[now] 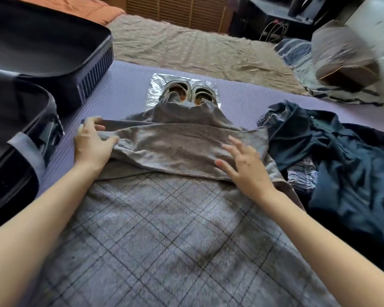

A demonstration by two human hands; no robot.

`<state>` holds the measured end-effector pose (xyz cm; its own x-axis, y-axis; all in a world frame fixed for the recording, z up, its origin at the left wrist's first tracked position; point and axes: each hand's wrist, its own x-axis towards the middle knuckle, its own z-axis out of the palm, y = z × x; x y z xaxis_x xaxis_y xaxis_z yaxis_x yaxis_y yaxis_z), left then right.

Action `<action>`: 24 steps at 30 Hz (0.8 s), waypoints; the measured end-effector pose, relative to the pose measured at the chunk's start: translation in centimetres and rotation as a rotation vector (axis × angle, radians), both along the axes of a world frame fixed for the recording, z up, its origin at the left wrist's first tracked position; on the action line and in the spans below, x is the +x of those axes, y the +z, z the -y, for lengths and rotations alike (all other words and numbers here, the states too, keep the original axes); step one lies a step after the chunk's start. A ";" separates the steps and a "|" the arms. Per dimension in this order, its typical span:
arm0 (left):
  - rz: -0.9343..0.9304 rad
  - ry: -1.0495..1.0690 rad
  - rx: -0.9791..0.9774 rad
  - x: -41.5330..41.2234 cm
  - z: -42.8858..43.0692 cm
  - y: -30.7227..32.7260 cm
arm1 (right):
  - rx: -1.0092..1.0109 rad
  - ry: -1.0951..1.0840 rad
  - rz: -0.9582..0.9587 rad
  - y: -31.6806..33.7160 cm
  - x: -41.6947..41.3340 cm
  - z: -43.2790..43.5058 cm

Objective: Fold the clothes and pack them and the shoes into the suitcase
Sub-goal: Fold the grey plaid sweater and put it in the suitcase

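A grey checked garment [164, 229] lies spread on the purple mat in front of me, its far part folded back toward me. My left hand [91, 142] pinches the left edge of that fold. My right hand [244, 165] hovers with spread fingers over the fold's right side. A pair of shoes [190, 93] stands on a clear plastic bag beyond the garment, partly covered by its far end. The open dark suitcase [20, 120] lies at the left.
A pile of dark blue clothes [341, 156] sits at the right on the purple mat [124, 89]. Beyond are a beige bedsheet [186, 47], an orange blanket, and a striped cloth with a box at the far right.
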<state>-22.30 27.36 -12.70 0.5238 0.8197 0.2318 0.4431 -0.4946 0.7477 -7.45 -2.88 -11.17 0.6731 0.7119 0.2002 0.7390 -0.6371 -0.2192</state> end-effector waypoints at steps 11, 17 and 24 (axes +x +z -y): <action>-0.149 0.055 0.173 -1.5 1.4 -0.3 | -0.187 -0.018 0.341 -1.5 0.4 10.2; -0.243 -0.083 0.528 -1.2 3.2 -0.5 | -0.096 -0.070 0.084 -1.1 -0.5 10.8; 0.003 -0.478 0.205 6.2 12.6 2.7 | 0.090 -0.271 0.141 -0.5 -0.3 11.3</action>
